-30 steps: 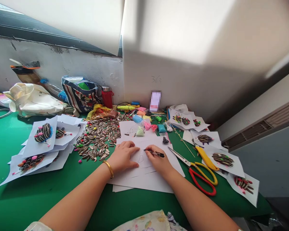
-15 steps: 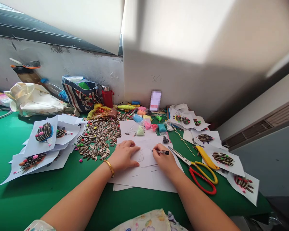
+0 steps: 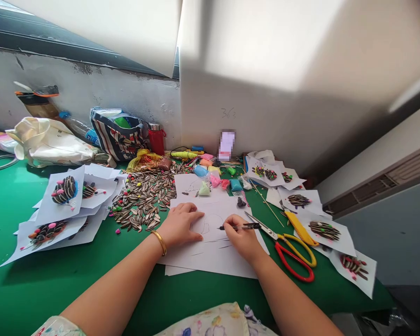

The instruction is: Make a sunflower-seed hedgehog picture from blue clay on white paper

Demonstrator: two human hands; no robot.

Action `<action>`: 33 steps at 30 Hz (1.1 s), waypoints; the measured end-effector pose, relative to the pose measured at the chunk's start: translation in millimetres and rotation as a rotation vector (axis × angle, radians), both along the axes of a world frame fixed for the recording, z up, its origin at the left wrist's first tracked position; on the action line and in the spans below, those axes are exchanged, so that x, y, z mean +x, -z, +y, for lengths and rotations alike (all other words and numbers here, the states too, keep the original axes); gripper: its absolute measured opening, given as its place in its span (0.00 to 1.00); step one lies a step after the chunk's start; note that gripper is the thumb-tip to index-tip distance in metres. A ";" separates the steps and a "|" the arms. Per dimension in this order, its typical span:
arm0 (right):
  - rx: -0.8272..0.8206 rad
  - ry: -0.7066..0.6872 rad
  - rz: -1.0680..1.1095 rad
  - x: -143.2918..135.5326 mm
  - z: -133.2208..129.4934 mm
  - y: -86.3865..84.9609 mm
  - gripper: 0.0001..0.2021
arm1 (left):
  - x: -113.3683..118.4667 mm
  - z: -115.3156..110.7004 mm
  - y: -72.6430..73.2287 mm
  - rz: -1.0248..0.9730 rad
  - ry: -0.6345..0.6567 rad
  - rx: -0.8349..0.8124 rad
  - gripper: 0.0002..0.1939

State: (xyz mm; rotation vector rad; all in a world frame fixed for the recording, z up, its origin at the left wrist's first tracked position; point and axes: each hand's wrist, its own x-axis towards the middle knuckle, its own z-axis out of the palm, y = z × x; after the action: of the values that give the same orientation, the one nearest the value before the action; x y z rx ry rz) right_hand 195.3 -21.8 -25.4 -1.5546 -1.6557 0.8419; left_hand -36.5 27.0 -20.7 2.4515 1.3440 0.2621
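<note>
A white paper sheet (image 3: 210, 256) lies on the green table in front of me, with thin drawn lines, among them a curved outline. My left hand (image 3: 182, 225) rests flat on its left part, thumb and fingers spread, holding nothing. On the right part, my right hand (image 3: 240, 233) grips a black pen (image 3: 247, 226), its tip pointing left at the paper by the curved outline. Scissors (image 3: 278, 237) with one red and one yellow handle lie just right of my right hand. Striped sunflower seeds (image 3: 143, 198) are heaped beyond my left hand.
Decorated seed cards (image 3: 65, 193) are stacked at left, more cards (image 3: 324, 228) at right beside a yellow cutter (image 3: 301, 228). Bags of coloured clay (image 3: 236, 185) sit behind the paper. A red bottle (image 3: 157, 140), a striped bag (image 3: 117, 133) and a phone (image 3: 227, 145) stand by the wall.
The pen in my right hand has swung to a flatter angle and its tip has moved slightly left and down. My left hand has stayed in place on the paper.
</note>
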 end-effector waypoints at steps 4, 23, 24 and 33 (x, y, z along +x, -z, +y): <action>-0.054 -0.095 0.034 -4.6 -3.6 6.1 0.09 | 0.7 -0.3 0.1 -0.001 -0.007 -0.006 0.37; -0.076 -0.063 -0.032 -8.8 1.0 9.9 0.08 | 0.5 -0.3 -0.2 -0.010 -0.001 0.004 0.38; -0.072 -0.045 -0.036 -7.8 1.3 9.8 0.08 | 0.8 -0.5 -0.8 -0.011 -0.005 -0.003 0.37; -0.030 0.097 -0.091 11.0 11.2 18.8 0.07 | 0.4 -0.1 -0.3 -0.014 -0.001 -0.004 0.37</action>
State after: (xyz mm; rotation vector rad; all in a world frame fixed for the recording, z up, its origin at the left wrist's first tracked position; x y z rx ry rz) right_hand 206.4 -10.5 -44.2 -1.7022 -1.6233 0.7590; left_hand -36.1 26.9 -20.4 2.4409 1.3393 0.2757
